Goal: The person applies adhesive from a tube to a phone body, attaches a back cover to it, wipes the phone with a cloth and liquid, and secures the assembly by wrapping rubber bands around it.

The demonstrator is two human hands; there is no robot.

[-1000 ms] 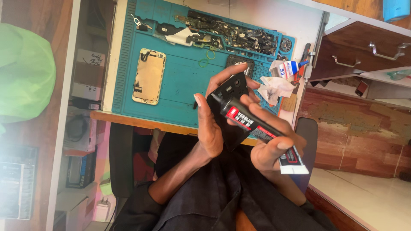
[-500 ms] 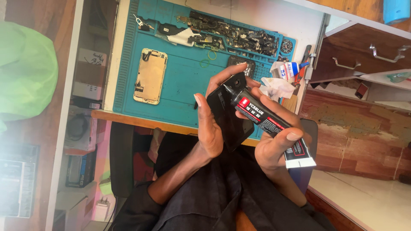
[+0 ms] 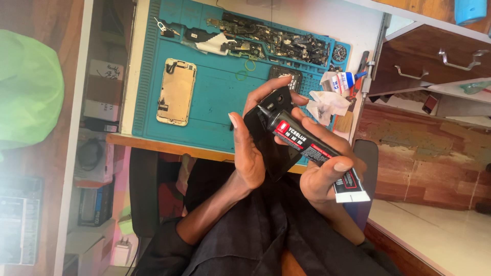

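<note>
My left hand holds a black phone panel upright over the front edge of the blue work mat. My right hand grips a black glue tube with a red label and a white crimped end. The tube's black nozzle touches the panel's upper part near the camera cut-out. An opened phone frame, gold-toned inside, lies flat on the mat to the left of my hands.
Several small phone parts lie along the mat's far edge. A crumpled tissue, a small bottle and a red-handled tool sit at the mat's right. An open wooden drawer stands to the right. A green bag lies left.
The tube has slid a little up along the panel toward its top, and my right hand has shifted with it. My left hand keeps the panel in much the same place.
</note>
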